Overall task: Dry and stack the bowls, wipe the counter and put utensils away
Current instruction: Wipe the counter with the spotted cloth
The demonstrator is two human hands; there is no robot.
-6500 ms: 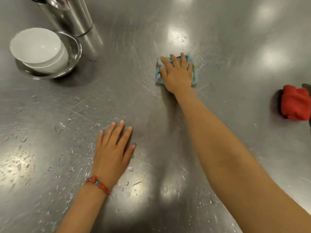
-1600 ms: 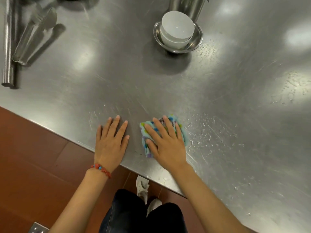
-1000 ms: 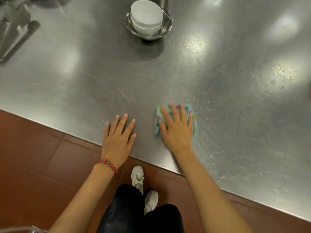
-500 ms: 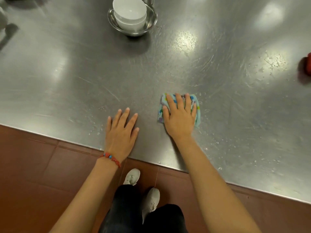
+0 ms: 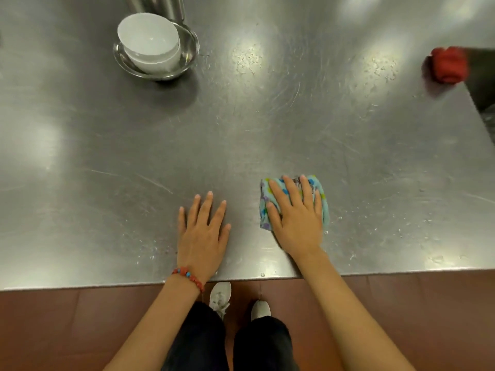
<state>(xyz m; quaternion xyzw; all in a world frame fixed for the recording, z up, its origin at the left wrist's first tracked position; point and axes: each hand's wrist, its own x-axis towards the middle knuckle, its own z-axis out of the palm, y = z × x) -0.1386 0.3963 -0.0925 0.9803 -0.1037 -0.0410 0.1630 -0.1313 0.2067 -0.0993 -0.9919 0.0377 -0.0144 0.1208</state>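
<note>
Pressing down flat, the right hand (image 5: 296,223) pinned the folded blue patterned cloth (image 5: 322,202) to the steel worktop (image 5: 267,129) near its front edge; unwiped droplets lay rightward. The left hand (image 5: 203,234) rested open, grasping nothing.

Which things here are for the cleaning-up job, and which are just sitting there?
For the job:
- blue patterned cloth under the right hand
- steel counter
- stacked white bowls in the metal bowl
- left hand, flat on the counter

Just lying about:
- red cloth
- steel canister
</note>
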